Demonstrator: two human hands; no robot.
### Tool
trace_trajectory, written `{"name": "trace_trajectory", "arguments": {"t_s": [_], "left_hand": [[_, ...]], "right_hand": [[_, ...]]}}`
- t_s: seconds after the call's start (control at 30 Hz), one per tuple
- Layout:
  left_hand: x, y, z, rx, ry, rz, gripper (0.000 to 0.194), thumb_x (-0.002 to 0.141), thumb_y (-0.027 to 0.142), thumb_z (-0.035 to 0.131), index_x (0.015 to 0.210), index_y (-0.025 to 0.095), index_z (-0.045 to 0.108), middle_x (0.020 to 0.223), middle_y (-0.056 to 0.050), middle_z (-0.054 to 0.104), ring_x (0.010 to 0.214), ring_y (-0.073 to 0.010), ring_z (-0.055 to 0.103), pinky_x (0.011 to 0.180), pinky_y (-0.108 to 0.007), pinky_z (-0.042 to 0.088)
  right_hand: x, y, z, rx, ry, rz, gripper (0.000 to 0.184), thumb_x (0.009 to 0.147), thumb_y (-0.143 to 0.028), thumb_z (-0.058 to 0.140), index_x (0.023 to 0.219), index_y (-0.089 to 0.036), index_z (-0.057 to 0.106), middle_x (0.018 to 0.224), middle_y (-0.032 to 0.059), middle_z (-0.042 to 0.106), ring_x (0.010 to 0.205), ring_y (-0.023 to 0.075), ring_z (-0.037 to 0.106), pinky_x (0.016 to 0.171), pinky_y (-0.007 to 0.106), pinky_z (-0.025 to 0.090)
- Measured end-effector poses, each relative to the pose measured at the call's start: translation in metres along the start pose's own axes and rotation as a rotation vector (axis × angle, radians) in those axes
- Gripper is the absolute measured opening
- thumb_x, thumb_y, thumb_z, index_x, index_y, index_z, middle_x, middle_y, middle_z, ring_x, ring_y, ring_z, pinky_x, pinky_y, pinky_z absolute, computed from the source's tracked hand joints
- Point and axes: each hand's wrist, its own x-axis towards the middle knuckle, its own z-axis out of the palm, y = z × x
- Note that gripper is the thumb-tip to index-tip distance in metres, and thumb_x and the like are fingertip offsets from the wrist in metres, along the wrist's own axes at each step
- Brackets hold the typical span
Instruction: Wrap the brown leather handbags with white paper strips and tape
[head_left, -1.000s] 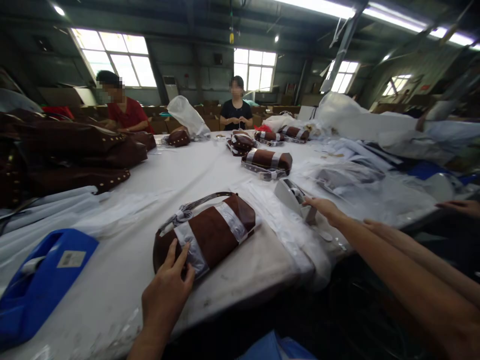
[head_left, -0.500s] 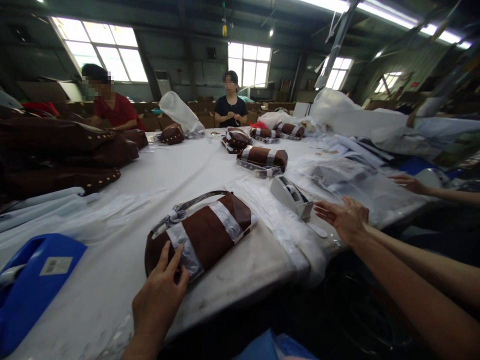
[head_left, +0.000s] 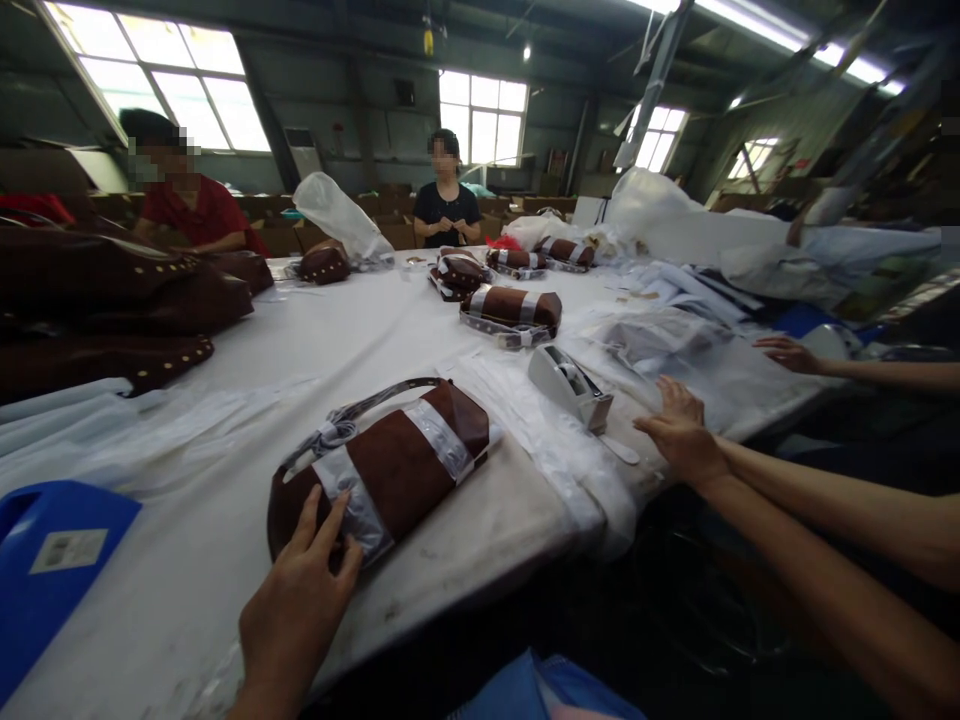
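My left hand (head_left: 300,575) rests on the near left end of a brown handbag (head_left: 405,475), its fingers spread over a clear plastic band (head_left: 352,500) wrapped round the bag. A second band circles the far end, and the strap (head_left: 375,400) lies bundled along the back edge. My right hand (head_left: 686,452) is above the table edge, just right of a grey tape dispenser (head_left: 570,388) and apart from it. Its fingers look drawn together; whatever they may hold is too small to make out. A co-worker's hand (head_left: 681,402) partly overlaps it from behind.
Another co-worker's hand (head_left: 787,353) lies at right by clear plastic sheets (head_left: 660,335). Wrapped brown bags (head_left: 517,310) stand farther back. Brown bags (head_left: 112,290) are heaped at left above a blue dispenser (head_left: 60,570). Two people sit across the table (head_left: 360,325).
The whole view has shifted slightly left. My right hand has drawn back from the tape dispenser's front edge, its fingers closing up. My left hand stays on the handbag.
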Motion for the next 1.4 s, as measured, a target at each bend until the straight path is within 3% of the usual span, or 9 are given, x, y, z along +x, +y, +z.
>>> {"name": "trace_trajectory", "arguments": {"t_s": [0.07,0.17,0.27,0.4,0.7,0.83,0.97,1.07,1.4], "left_hand": [[0.0,-0.001,0.0,-0.007,-0.011,0.008,0.051,0.097,0.033,0.042,0.148,0.029,0.044,0.162,-0.003,0.028,0.115,-0.0263,0.065,0.084,-0.037,0.059],[0.002,-0.002,0.0,-0.017,-0.046,-0.009,0.052,0.097,0.036,0.042,0.148,0.029,0.044,0.163,-0.002,0.026,0.115,-0.0276,0.065,0.082,-0.038,0.059],[0.002,-0.001,-0.003,-0.024,-0.052,-0.047,0.052,0.096,0.037,0.043,0.148,0.032,0.043,0.163,0.0,0.024,0.112,-0.0274,0.066,0.075,-0.037,0.06],[0.0,0.001,-0.006,-0.038,-0.041,-0.096,0.05,0.093,0.035,0.048,0.144,0.037,0.048,0.163,0.002,0.023,0.11,-0.0281,0.067,0.068,-0.036,0.06],[-0.001,-0.003,0.005,-0.197,0.029,-0.107,0.061,0.083,0.021,0.059,0.142,0.036,0.052,0.164,-0.002,0.02,0.113,-0.0279,0.066,0.078,-0.039,0.061],[-0.001,-0.004,0.01,-0.218,0.063,-0.111,0.061,0.082,0.018,0.059,0.14,0.035,0.053,0.164,-0.003,0.02,0.107,-0.0271,0.068,0.081,-0.042,0.061],[-0.003,-0.005,0.013,-0.244,0.081,-0.1,0.063,0.081,0.016,0.06,0.14,0.034,0.053,0.165,-0.003,0.018,0.11,-0.0269,0.066,0.083,-0.041,0.061],[-0.004,-0.005,0.015,-0.251,0.081,-0.092,0.064,0.08,0.015,0.059,0.141,0.034,0.052,0.165,-0.005,0.018,0.109,-0.0268,0.066,0.085,-0.042,0.06],[-0.003,-0.005,0.015,-0.225,0.064,-0.076,0.066,0.08,0.013,0.057,0.143,0.032,0.049,0.165,-0.006,0.021,0.108,-0.0259,0.064,0.088,-0.043,0.059]], "right_hand": [[0.003,-0.007,-0.025,-0.196,-0.076,-0.38,0.022,0.092,-0.02,0.054,0.1,-0.018,0.075,0.109,0.0132,0.073,0.114,0.0304,0.063,0.101,0.046,0.046],[0.011,-0.042,-0.052,-0.353,-0.18,-0.813,0.035,0.096,-0.008,0.045,0.111,-0.024,0.072,0.106,0.0054,0.075,0.098,0.0224,0.069,0.099,0.041,0.048],[0.026,-0.101,-0.056,-0.356,-0.14,-1.005,0.036,0.097,-0.008,0.047,0.117,-0.028,0.068,0.103,0.0024,0.076,0.088,0.0191,0.069,0.093,0.038,0.049],[0.048,-0.19,-0.024,-0.029,-0.299,-1.201,0.026,0.097,-0.015,0.053,0.119,-0.025,0.065,0.099,0.0033,0.075,0.083,0.0154,0.067,0.077,0.028,0.05],[0.089,-0.363,0.093,0.442,-0.782,-1.379,0.022,0.097,-0.038,0.056,0.095,-0.022,0.072,0.079,0.0036,0.069,0.07,0.0136,0.062,0.064,0.024,0.044],[0.102,-0.419,0.145,0.383,-0.946,-1.443,0.03,0.095,-0.044,0.056,0.085,-0.022,0.073,0.075,0.0027,0.069,0.066,0.0132,0.06,0.059,0.024,0.039],[0.106,-0.449,0.188,0.126,-1.0,-1.501,0.024,0.088,-0.043,0.064,0.079,-0.023,0.074,0.074,0.002,0.071,0.067,0.0149,0.061,0.058,0.024,0.034],[0.107,-0.461,0.202,-0.045,-0.996,-1.523,0.023,0.085,-0.046,0.067,0.079,-0.025,0.075,0.076,0.0022,0.074,0.066,0.016,0.061,0.058,0.026,0.031],[0.109,-0.501,0.203,-0.318,-1.088,-1.521,0.035,0.077,-0.06,0.069,0.084,-0.027,0.079,0.073,0.0033,0.074,0.059,0.0155,0.057,0.057,0.027,0.028]]}}
